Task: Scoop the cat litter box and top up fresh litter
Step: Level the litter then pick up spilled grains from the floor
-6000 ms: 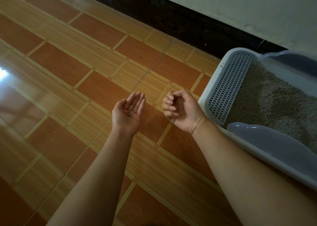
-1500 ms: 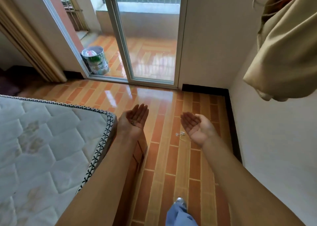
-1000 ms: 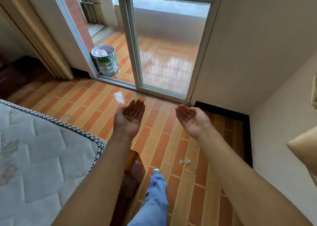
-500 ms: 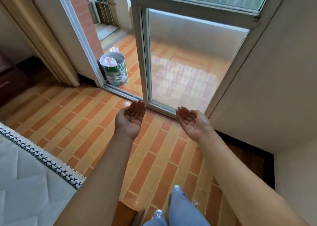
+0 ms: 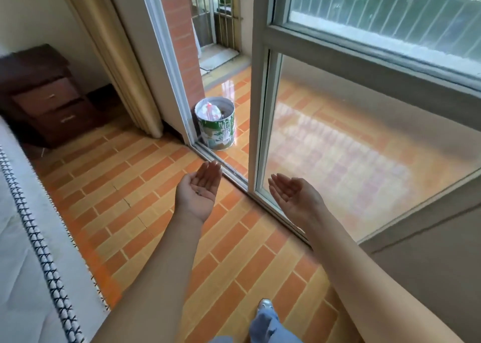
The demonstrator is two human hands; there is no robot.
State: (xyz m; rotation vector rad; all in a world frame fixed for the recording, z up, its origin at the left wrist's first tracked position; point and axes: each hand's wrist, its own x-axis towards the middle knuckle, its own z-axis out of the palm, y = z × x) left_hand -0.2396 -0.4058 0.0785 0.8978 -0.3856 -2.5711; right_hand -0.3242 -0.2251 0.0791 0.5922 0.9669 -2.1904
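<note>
The tiled floor (image 5: 135, 207), laid in orange and tan brick-pattern strips, fills the middle of the view and continues onto the balcony beyond. A sliding glass door (image 5: 351, 145) with a pale frame occupies the right and far side; its panel is drawn to the right, leaving an opening at centre far. A white quilted mattress (image 5: 23, 251) with black-and-white edging runs along the near left. A dark wooden nightstand (image 5: 44, 93) with two drawers stands at far left, beside a beige curtain (image 5: 117, 56) hanging near the door frame. A green-and-white metal bucket (image 5: 215, 123), holding a white bag, stands on the balcony floor just past the door track, at the opening's left side.

Both forearms extend forward over the floor. The left hand (image 5: 197, 193) is held palm up, fully open and slightly cupped, with a few small dark litter grains (image 5: 198, 192) resting on the palm. The right hand (image 5: 294, 197) is likewise palm up and fully open, holding nothing visible. The hands are apart, near the door track. A blue trouser leg and grey shoe (image 5: 265, 305) show at the near bottom edge.
</note>
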